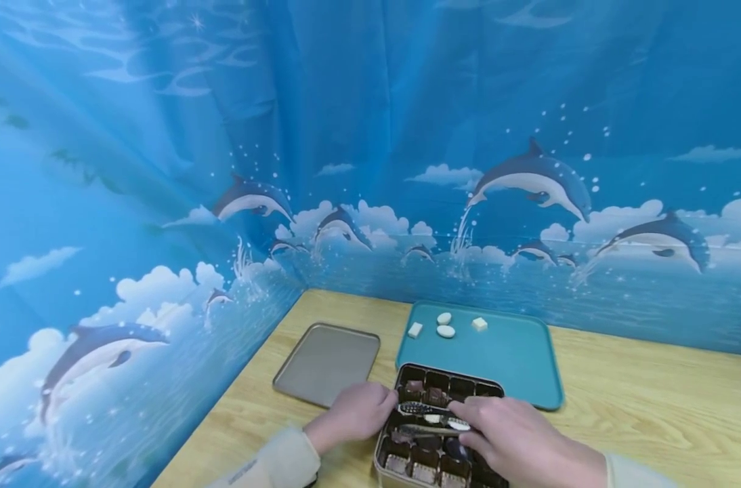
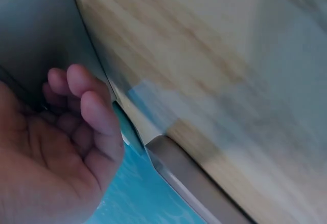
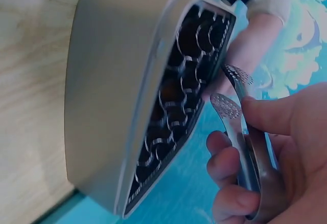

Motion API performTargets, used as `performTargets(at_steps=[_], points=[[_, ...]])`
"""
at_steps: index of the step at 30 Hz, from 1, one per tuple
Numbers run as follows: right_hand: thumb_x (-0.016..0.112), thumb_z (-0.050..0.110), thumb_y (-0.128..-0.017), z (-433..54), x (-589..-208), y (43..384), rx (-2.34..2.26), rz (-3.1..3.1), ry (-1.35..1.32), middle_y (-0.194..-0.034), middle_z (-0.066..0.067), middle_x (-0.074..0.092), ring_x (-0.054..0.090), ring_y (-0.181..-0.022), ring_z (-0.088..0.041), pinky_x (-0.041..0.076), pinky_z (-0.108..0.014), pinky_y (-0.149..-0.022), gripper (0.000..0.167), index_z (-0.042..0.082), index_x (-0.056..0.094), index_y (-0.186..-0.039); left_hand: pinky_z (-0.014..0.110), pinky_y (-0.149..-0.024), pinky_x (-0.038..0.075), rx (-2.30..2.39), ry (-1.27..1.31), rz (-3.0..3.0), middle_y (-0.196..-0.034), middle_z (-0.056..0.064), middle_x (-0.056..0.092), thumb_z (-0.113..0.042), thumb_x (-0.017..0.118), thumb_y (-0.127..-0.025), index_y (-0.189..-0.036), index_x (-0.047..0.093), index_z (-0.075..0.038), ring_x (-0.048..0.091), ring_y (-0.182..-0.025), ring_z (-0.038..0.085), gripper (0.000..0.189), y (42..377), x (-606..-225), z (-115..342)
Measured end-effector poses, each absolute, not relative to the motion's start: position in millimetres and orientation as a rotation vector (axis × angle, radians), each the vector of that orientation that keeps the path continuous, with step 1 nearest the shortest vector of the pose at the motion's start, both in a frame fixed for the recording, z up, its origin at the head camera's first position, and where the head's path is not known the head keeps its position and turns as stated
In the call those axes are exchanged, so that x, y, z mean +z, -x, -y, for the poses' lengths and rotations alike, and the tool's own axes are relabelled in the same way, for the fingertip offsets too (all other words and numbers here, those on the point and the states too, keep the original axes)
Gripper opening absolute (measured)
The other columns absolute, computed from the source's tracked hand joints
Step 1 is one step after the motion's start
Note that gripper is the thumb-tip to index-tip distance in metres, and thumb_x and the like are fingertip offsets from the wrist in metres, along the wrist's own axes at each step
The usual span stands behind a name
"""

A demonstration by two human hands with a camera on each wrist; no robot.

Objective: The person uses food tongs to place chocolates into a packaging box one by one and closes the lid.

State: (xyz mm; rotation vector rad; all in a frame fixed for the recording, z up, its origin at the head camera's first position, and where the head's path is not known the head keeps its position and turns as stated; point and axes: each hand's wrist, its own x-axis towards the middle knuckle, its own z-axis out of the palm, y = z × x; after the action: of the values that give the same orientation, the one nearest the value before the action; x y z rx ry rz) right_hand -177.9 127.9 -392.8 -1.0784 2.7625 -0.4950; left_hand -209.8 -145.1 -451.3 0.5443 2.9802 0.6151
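A divided box (image 1: 424, 472) of dark compartments holds several brown pieces and a few white ones (image 1: 458, 424). My left hand (image 1: 357, 412) grips its left rim, and in the left wrist view the fingers (image 2: 97, 114) curl beside the grey box wall (image 2: 36, 24). In my right hand (image 1: 517, 434) I hold metal tongs (image 3: 230, 109) with perforated ends. The tong ends are spread over the middle compartments, with nothing visible between them in the right wrist view. The right fingers hide part of the box's right side.
Behind the box lies a teal tray (image 1: 511, 356) bearing two white oval pieces (image 1: 446, 331) and two white blocks (image 1: 479, 324). A grey-brown tray (image 1: 330, 359) is at the left on the wooden table (image 1: 651, 393). A dolphin-print curtain (image 1: 370, 135) hangs along the back and left.
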Motion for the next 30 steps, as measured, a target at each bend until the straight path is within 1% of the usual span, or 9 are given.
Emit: performTargets(at_steps=[5,9,12,14,16,19,21,25,30], points=[[0.066,0.032,-0.097,-143,-389,183,-0.542,-2.801,0.982,-0.126,-0.005,0.07,0.07,-0.107,-0.025,0.058,-0.045,-0.083,0.044,0.012,0.063,-0.136,0.032,-0.062,0.05,0.548,-0.57,-3.008,-0.054,-0.004,0.042,-0.034,0.033,-0.109,-0.058,0.041,-0.02,0.047,-0.053,0.011,0.053,206,-460,142],[0.068,0.029,-0.095,-155,-388,188,-0.565,-2.921,0.931,-0.125,-0.009,0.071,0.071,-0.108,-0.027,0.058,-0.046,-0.085,0.044,0.007,0.064,-0.133,0.036,-0.06,0.052,0.441,-0.584,-3.039,-0.058,-0.002,0.048,-0.033,0.035,-0.109,-0.06,0.045,-0.02,0.054,-0.056,0.014,0.051,202,-460,139],[0.07,0.028,-0.094,-162,-393,195,-0.593,-2.982,0.838,-0.122,-0.008,0.072,0.07,-0.085,-0.014,0.058,-0.038,-0.074,0.046,0.006,0.063,-0.134,0.037,-0.054,0.051,0.331,-0.617,-3.066,-0.059,0.0,0.052,-0.03,0.038,-0.108,-0.06,0.046,-0.019,0.058,-0.057,0.017,0.05,198,-461,138],[0.071,0.028,-0.094,-167,-397,203,-0.621,-3.01,0.768,-0.114,-0.005,0.073,0.06,-0.067,-0.006,0.053,-0.03,-0.063,0.047,0.006,0.063,-0.134,0.036,-0.05,0.048,0.263,-0.639,-3.094,-0.059,0.001,0.054,-0.028,0.04,-0.107,-0.059,0.045,-0.019,0.058,-0.055,0.018,0.05,195,-461,138],[0.07,0.027,-0.094,-172,-401,214,-0.649,-3.021,0.706,-0.096,0.0,0.072,0.044,-0.053,-0.002,0.042,-0.025,-0.052,0.049,0.004,0.061,-0.136,0.035,-0.048,0.047,0.21,-0.639,-3.111,-0.059,0.001,0.055,-0.028,0.041,-0.107,-0.058,0.045,-0.019,0.057,-0.054,0.018,0.05,194,-462,139],[0.069,0.026,-0.095,-180,-407,235,-0.648,-3.045,0.642,-0.071,0.006,0.057,0.037,-0.048,-0.005,0.034,-0.024,-0.046,0.05,0.0,0.058,-0.137,0.034,-0.047,0.047,0.174,-0.619,-3.13,-0.059,0.002,0.056,-0.028,0.041,-0.107,-0.058,0.045,-0.02,0.056,-0.052,0.019,0.05,194,-460,139],[0.067,0.026,-0.097,-187,-411,248,-0.623,-3.062,0.603,-0.062,0.005,0.048,0.035,-0.047,-0.007,0.032,-0.026,-0.046,0.053,-0.003,0.055,-0.139,0.034,-0.047,0.047,0.178,-0.608,-3.126,-0.059,0.001,0.055,-0.028,0.04,-0.107,-0.059,0.046,-0.02,0.055,-0.051,0.018,0.05,196,-458,139],[0.066,0.024,-0.098,-200,-417,272,-0.568,-3.093,0.525,-0.056,0.002,0.046,0.034,-0.046,-0.01,0.032,-0.029,-0.046,0.054,-0.008,0.051,-0.14,0.034,-0.046,0.046,0.199,-0.602,-3.131,-0.057,0.0,0.053,-0.029,0.04,-0.107,-0.059,0.045,-0.02,0.053,-0.05,0.017,0.05,201,-456,137],[0.065,0.021,-0.098,-209,-424,292,-0.514,-3.099,0.471,-0.056,0.0,0.051,0.033,-0.042,-0.011,0.036,-0.032,-0.048,0.054,-0.01,0.051,-0.139,0.037,-0.048,0.047,0.155,-0.564,-3.152,-0.062,0.003,0.061,-0.031,0.043,-0.106,-0.057,0.048,-0.018,0.058,-0.054,0.02,0.051,204,-452,133]])
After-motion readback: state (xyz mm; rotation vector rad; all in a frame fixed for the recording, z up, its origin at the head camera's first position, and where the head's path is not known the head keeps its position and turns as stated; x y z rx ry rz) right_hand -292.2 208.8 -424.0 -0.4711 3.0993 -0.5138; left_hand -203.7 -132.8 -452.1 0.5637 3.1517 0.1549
